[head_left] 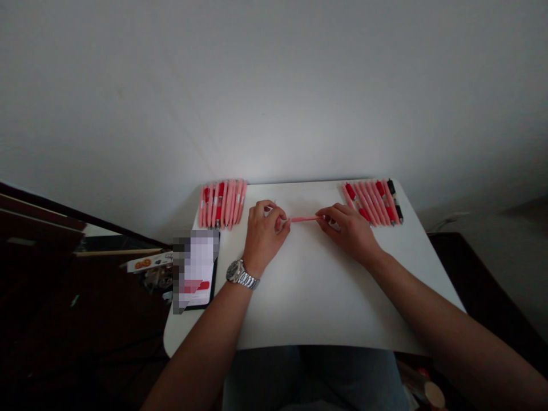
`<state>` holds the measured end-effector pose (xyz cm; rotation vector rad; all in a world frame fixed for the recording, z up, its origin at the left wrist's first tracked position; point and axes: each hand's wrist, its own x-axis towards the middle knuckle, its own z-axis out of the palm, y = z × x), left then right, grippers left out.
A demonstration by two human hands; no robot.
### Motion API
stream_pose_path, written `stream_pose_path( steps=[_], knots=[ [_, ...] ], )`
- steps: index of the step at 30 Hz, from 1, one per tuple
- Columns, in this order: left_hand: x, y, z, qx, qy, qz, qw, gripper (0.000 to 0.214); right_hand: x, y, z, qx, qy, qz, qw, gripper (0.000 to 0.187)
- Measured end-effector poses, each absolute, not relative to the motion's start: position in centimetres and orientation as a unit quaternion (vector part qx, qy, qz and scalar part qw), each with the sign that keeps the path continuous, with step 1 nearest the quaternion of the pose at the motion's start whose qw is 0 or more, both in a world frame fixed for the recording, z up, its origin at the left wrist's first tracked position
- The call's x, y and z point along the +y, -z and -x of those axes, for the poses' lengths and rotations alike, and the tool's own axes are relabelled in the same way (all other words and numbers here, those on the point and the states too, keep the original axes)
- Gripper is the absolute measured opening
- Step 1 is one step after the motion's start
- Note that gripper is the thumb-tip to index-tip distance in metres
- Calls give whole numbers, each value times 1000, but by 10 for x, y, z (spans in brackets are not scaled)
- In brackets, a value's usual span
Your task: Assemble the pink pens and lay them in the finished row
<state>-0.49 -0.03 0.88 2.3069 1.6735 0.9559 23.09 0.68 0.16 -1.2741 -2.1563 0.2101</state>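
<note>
A slim pink pen (303,218) is held level just above the white table, its ends between my two hands. My left hand (264,237) is closed, with thumb and fingertips pinched at the pen's left end; a small pale tip shows above those fingers, too small to name. My right hand (351,231) pinches the other end. To the left lies a row of pink and red pens (231,202), side by side. On the right is another row of pens (371,201), mostly pink, with some red and one black at its outer edge.
A phone (201,271) with a blurred screen lies on the left side of the white table (317,302). The table's far edge meets a pale wall (274,91). Dark clutter (158,279) is beyond the left edge, and my legs (312,377) are below the near edge.
</note>
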Motion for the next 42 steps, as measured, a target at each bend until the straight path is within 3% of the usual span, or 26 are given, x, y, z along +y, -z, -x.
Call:
stream_pose_path(
  steps=[7, 23, 42],
  knots=[
    [0, -5, 7, 545, -308, -776, 72, 21, 7, -1, -232, -817, -73, 481, 309, 15],
    [-2, -9, 11, 533, -275, -797, 73, 30, 8, 1, -231, -824, -87, 471, 301, 16],
    [1, -4, 12, 536, -284, -792, 70, 17, 8, 0, -231, -821, -89, 479, 299, 15]
  ],
)
